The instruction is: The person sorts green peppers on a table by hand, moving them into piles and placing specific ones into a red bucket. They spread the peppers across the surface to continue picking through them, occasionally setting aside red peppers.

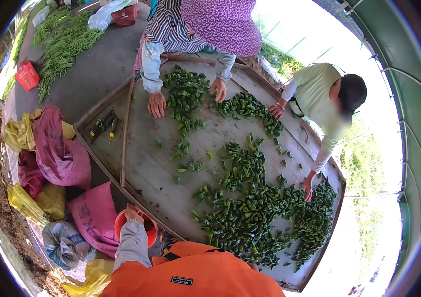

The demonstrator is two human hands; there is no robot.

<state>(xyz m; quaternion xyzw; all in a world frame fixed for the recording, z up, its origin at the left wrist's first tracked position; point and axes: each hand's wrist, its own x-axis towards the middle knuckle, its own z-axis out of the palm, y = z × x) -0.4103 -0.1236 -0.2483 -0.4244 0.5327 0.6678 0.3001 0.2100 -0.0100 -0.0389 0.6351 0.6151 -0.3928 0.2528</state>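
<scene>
My left hand (133, 213) is at the far rim of a red bucket (152, 236), at the table's near left edge. Its fingers look closed on that rim, and my grey sleeve hides part of the bucket. My right hand is out of sight below my orange vest. Across the grey-topped table (156, 163) lies a big heap of green peppers (250, 213), mostly on the near right side. Smaller heaps of peppers (185, 91) lie at the far side.
A co-worker in a purple hat (222, 24) leans over the far side; another in a black cap (353, 94) reaches in from the right. A screwdriver (113, 129) lies in the table's left section. Pink sacks (96, 218) and yellow bags (52, 200) stand at the left.
</scene>
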